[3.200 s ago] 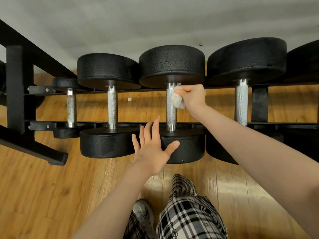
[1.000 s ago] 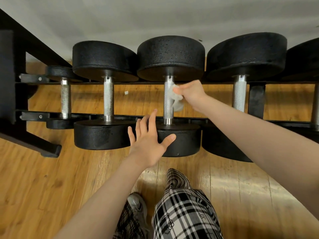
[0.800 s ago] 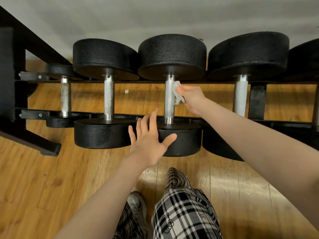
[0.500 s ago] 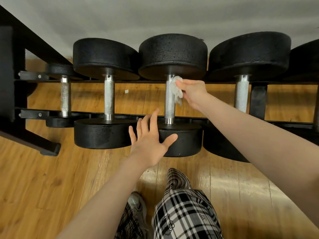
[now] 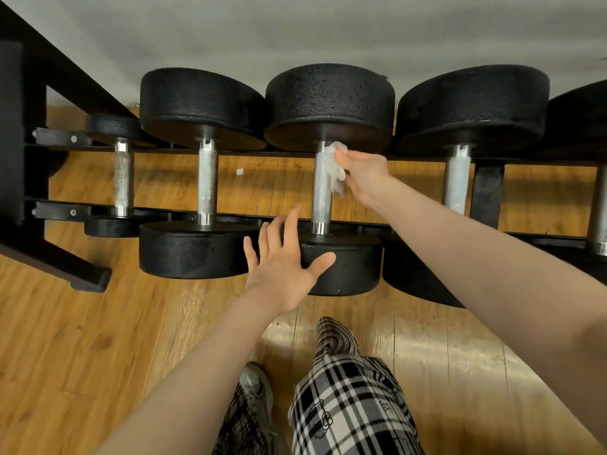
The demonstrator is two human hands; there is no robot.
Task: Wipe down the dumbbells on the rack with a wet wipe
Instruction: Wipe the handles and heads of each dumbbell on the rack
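Several black dumbbells with knurled silver handles lie across a black rack (image 5: 230, 220). My right hand (image 5: 366, 174) pinches a crumpled white wet wipe (image 5: 335, 169) against the upper part of the middle dumbbell's handle (image 5: 321, 198), just under its far head (image 5: 330, 105). My left hand (image 5: 284, 266) is spread with straight fingers on the near head (image 5: 351, 267) of that same dumbbell, at the gap beside its left neighbour's near head (image 5: 193, 249).
A smaller dumbbell (image 5: 122, 178) sits at the rack's left end, and larger ones (image 5: 456, 178) continue to the right. The rack's black foot (image 5: 87, 282) juts onto the wooden floor at left. My checked trouser leg (image 5: 348, 405) and a shoe are below.
My right hand has slid the wipe up and down the middle handle and now holds it near the top. The left hand has stayed on the near head.
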